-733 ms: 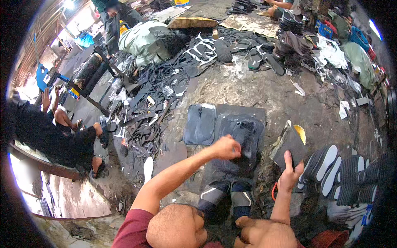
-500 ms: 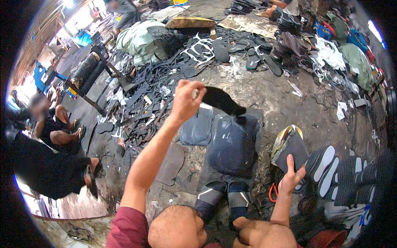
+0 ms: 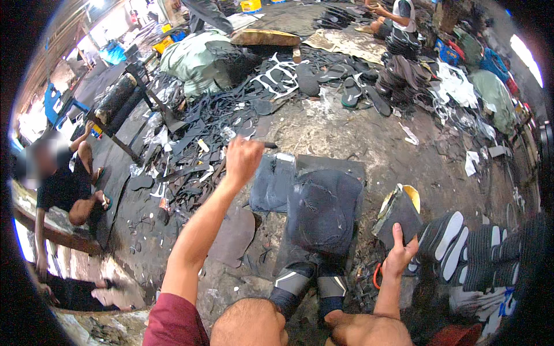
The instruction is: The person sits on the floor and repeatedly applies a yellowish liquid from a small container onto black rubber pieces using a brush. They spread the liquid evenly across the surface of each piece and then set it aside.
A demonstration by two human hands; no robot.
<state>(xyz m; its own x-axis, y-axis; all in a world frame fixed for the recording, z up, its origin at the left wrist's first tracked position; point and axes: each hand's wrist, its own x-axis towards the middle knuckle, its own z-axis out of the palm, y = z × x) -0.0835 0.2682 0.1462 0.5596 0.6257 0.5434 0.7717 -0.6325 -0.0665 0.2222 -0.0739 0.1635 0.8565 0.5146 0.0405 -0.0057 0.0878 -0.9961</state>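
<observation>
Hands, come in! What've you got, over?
Left hand raised, dark strip poking out. Right hand gripping grey-sided, yellow-edged thing. Dark pad between them. Orange loop beside right forearm.

Dark scraps [image 3: 196, 130] littered the grimy floor [image 3: 337, 127] left of a flat dark board [image 3: 344, 167]; soles [image 3: 482, 251] lay in rows to its right.

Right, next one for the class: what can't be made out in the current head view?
All in the head view:
- Most of the dark sliver at the left hand: the curled fist hides it.
- Fingertips of the right hand: behind the grey piece.
- Head of the far-right co-worker: cut off by the top edge.
- Right end of the soles: lost in the dark lens rim.
</observation>
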